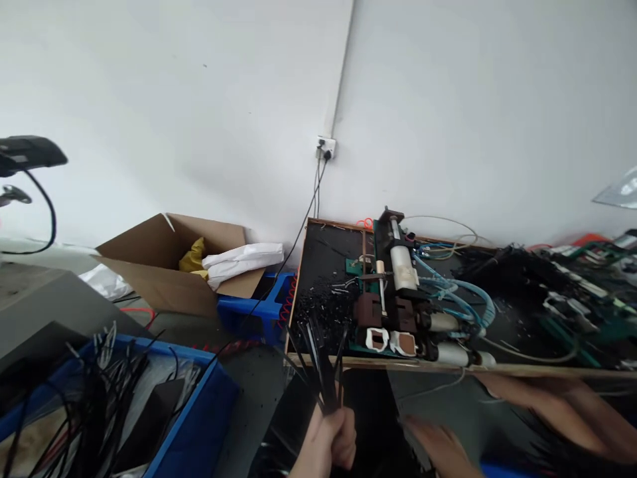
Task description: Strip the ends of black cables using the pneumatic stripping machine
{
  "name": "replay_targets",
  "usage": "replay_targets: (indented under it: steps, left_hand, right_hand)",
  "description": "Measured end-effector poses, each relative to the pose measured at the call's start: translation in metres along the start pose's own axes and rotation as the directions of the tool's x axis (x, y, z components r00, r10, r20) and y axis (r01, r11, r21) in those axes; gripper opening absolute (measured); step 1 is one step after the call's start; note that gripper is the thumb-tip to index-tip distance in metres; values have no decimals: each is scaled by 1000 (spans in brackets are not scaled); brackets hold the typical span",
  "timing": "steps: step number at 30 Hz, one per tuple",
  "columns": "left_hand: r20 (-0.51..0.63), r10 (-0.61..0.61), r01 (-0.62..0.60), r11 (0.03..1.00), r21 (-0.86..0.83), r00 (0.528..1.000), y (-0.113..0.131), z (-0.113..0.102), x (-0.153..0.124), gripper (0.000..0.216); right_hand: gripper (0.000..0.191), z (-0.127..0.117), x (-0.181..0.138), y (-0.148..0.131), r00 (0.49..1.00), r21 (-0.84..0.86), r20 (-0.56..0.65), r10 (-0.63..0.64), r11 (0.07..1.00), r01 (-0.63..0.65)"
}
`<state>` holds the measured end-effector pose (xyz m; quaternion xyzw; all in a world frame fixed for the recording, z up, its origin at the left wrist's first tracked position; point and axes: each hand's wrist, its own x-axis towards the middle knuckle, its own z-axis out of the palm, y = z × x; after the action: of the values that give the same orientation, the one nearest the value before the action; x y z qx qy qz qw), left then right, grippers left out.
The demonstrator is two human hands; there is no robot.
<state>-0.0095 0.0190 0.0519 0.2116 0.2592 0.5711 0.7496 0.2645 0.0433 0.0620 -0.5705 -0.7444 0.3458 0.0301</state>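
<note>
My left hand (326, 443) is closed in a fist around a bunch of black cable ties (318, 355), which fan upward in front of the workbench edge. My right hand (440, 448) is low at the bottom middle, blurred by motion, and its fingers do not show clearly. My right forearm runs off to the right under the bench edge. On the black-topped workbench (323, 255) stands a jig (398, 295) with a white cylinder, brown blocks and blue air hoses. Loose black offcuts lie on the bench beside it.
A blue bin (199, 405) at lower left holds more black ties. Behind it sit an open cardboard box (169, 265) with white and yellow bags, and a blue crate (259, 302). Cables drop from a wall socket (326, 147). Circuit boards and wiring crowd the bench's right side (572, 299).
</note>
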Motion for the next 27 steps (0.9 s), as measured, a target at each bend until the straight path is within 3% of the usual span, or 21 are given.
replay_targets:
  steps: [3, 6, 9, 12, 14, 16, 18, 20, 23, 27]
  left_hand:
    - [-30, -11, 14, 995, 100, 999, 0, 10, 4, 48]
    - [-71, -43, 56, 980, 193, 997, 5, 20, 7, 49]
    - [-141, -84, 122, 951, 283, 986, 10, 24, 8, 52]
    - [-205, -47, 127, 909, 396, 978, 14, 21, 7, 52]
    - [-212, 2, 97, 885, 455, 977, 16, 19, 6, 47]
    - [-195, 52, 51, 871, 488, 979, 18, 18, 6, 40]
    - [-140, 94, -14, 872, 489, 986, 20, 17, 9, 33]
    - [-82, 129, -74, 874, 481, 988, 23, 16, 13, 29]
    - [-42, 156, -121, 884, 451, 987, 26, 12, 19, 28]
    - [37, 133, -137, 936, 324, 990, 28, 4, 22, 29]
  right_hand:
    - [44, -4, -2, -43, 927, 296, -341, -157, 918, 264]
    - [32, -8, 10, -97, 837, 454, -510, -199, 764, 458]
    - [24, -4, 26, -129, 823, 516, -529, -207, 691, 506]
    - [29, 7, 36, -132, 830, 609, -536, -155, 610, 507]
    - [29, 14, 41, -127, 871, 748, -477, -116, 467, 472]
    - [28, 21, 47, -121, 913, 875, -397, -95, 259, 408]
    - [27, 27, 52, -116, 931, 929, -356, -85, 75, 362]
    - [27, 31, 56, -113, 935, 937, -348, -66, -45, 346]
    - [33, 34, 58, -110, 951, 943, -309, -17, -138, 304]
    - [41, 32, 59, -109, 964, 948, -259, 64, -174, 266]
